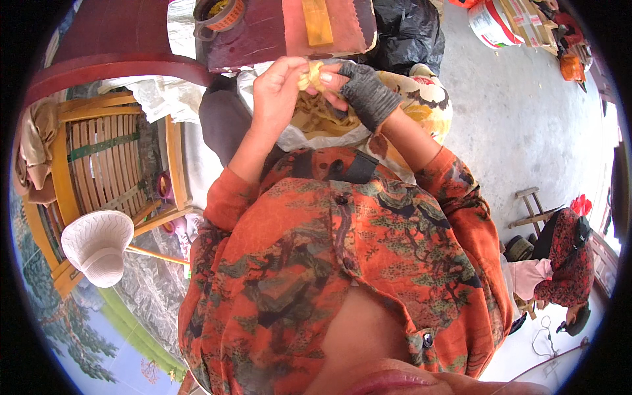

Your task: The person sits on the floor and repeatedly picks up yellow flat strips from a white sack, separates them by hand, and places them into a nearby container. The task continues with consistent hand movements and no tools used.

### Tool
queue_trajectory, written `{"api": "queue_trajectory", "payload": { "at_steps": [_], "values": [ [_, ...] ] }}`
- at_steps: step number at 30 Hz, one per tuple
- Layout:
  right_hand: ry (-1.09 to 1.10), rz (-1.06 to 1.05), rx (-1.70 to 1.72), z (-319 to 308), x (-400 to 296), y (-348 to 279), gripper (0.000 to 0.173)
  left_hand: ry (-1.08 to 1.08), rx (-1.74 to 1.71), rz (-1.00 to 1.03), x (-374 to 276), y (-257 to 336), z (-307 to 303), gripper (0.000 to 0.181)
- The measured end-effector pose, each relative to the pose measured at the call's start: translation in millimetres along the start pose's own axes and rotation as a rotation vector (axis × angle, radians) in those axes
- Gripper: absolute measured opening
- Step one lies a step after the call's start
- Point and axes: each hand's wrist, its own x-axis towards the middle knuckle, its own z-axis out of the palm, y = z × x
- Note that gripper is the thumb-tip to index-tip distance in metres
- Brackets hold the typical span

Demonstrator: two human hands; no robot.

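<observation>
A small pale yellow folded strip (311, 76), its material unclear, is held between both hands. My bare left hand (280, 81) pinches its left side between thumb and fingertips. On the other side, the fingers of my right hand (353, 89), in a grey knitted fingerless glove, grip it. Below the hands, a white plastic bag (301, 143) stands open on or near my lap with many yellowish-tan strips (321, 118) inside. Just beyond is a dark red tabletop (252, 44), bearing a pink cloth (345, 29) and a yellowish wooden block (317, 24).
An orange-patterned cup (224, 17) stands on the table's left part. A black plastic bag (410, 34) lies right of the table. At left are a wooden slatted chair (64, 168) and a pale hat (98, 247). A person (568, 256) is at far right, by a wooden stool (533, 212).
</observation>
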Motion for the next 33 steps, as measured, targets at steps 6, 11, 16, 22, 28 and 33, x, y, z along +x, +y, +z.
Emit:
{"api": "queue_trajectory", "payload": {
  "at_steps": [6,11,16,22,28,33],
  "values": [
    [0.191,-0.067,-0.091,9,-4,-9,0.038,0.073,0.076,0.118,-5,5,14,0.009],
    [0.189,0.055,0.241,-14,-14,-17,0.043,0.109,0.067,0.102,4,15,-8,0.008],
    [0.225,0.059,0.109,-26,-18,-20,0.027,0.045,0.276,0.089,-3,20,-17,0.018],
    [0.098,0.030,-0.055,-14,-13,-7,0.017,-0.157,0.835,0.368,-14,28,6,0.034],
    [0.019,-0.097,-0.699,-7,-18,14,0.027,-0.304,0.959,0.246,-27,2,5,0.011],
    [-0.128,-0.432,-1.039,1,-16,39,0.025,-0.302,1.149,0.624,-10,-29,-31,0.011]
  ]
}}
